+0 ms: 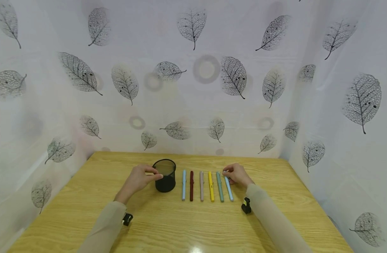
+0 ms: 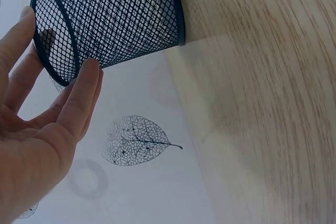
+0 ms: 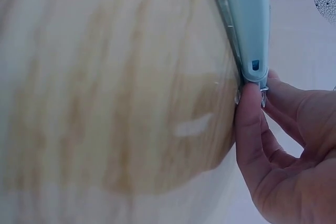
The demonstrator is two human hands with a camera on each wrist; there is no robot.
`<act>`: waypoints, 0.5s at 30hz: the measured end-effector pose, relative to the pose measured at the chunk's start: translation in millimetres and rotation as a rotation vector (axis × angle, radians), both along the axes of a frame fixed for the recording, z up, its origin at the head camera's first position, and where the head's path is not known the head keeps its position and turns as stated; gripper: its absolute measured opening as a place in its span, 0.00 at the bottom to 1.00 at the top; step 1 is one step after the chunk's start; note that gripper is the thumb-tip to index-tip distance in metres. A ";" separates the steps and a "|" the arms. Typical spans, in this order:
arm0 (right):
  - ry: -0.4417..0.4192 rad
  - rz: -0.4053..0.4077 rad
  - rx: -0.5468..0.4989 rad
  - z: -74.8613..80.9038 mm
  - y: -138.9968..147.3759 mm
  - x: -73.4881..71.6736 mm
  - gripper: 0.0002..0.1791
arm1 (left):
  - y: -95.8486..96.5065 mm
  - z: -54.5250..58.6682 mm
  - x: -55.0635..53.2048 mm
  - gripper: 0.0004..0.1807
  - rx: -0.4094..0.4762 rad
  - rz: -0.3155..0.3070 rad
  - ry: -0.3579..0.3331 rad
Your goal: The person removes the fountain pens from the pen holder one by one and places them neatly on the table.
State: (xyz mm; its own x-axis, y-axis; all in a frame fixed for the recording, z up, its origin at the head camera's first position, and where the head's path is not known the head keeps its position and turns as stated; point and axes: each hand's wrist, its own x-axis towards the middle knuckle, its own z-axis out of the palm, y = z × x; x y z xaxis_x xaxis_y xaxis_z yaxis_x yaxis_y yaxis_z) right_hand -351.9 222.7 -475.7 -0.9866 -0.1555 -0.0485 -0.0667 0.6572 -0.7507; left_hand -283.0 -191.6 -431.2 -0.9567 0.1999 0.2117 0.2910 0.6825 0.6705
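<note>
A black mesh pen holder (image 1: pixel 165 183) stands upright on the table, left of a row of pens. My left hand (image 1: pixel 142 181) holds it at the rim, thumb on one side and fingers on the other, as the left wrist view shows. At the right end of the row, my right hand (image 1: pixel 238 174) pinches the upper end of a light blue pen (image 1: pixel 229 189), which lies slanted. In the right wrist view the thumb and fingers meet at the end of this pen (image 3: pixel 248 19). A green pen (image 1: pixel 220 187) lies just left of it.
Further left in the row lie a yellow pen (image 1: pixel 211 186), a mauve pen (image 1: pixel 201 186), a dark red pen (image 1: pixel 191 186) and another light blue pen (image 1: pixel 184 185), roughly parallel. The wooden table (image 1: pixel 181 228) ends at a leaf-patterned curtain (image 1: pixel 187 95) behind and beside it.
</note>
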 end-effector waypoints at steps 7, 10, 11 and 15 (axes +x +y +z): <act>0.009 -0.004 -0.001 1.2 1.0 2.0 0.14 | 0.8 -0.2 -0.1 0.11 0.008 -0.003 -0.002; 0.006 -0.003 -0.002 1.0 1.9 2.4 0.14 | 1.0 0.1 0.6 0.11 0.007 -0.005 0.002; 0.005 0.000 0.000 1.0 2.0 2.4 0.15 | 1.1 0.2 1.0 0.11 0.006 -0.005 0.006; 0.007 0.004 0.007 2.1 1.5 2.7 0.15 | 0.7 0.7 2.1 0.11 0.009 -0.007 0.017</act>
